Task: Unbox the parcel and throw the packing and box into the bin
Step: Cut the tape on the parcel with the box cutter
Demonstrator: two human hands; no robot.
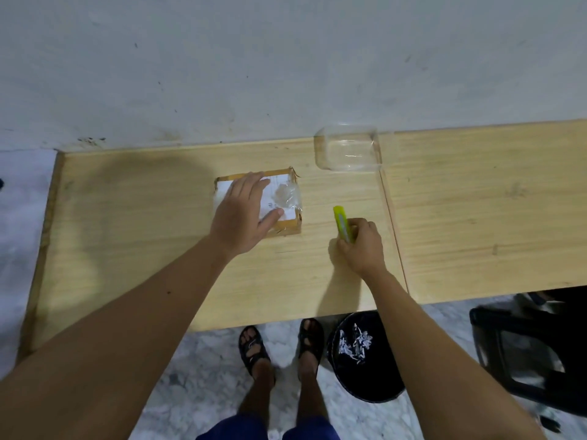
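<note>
A small brown cardboard parcel (287, 198) with a white label and clear tape lies flat on the wooden table (143, 233). My left hand (243, 214) rests palm down on its top, fingers spread, covering its left half. To the right of the parcel, my right hand (360, 244) grips a yellow-green utility knife (341, 225) whose tip points away from me; the knife lies low over the table, apart from the parcel. A black bin (365, 354) with white scraps inside stands on the floor under the table's front edge.
A clear plastic container (347, 149) sits at the table's back edge against the wall. A second table top (492, 211) adjoins on the right. A black stool (533, 354) stands on the floor at right. My sandalled feet (281, 344) are beside the bin.
</note>
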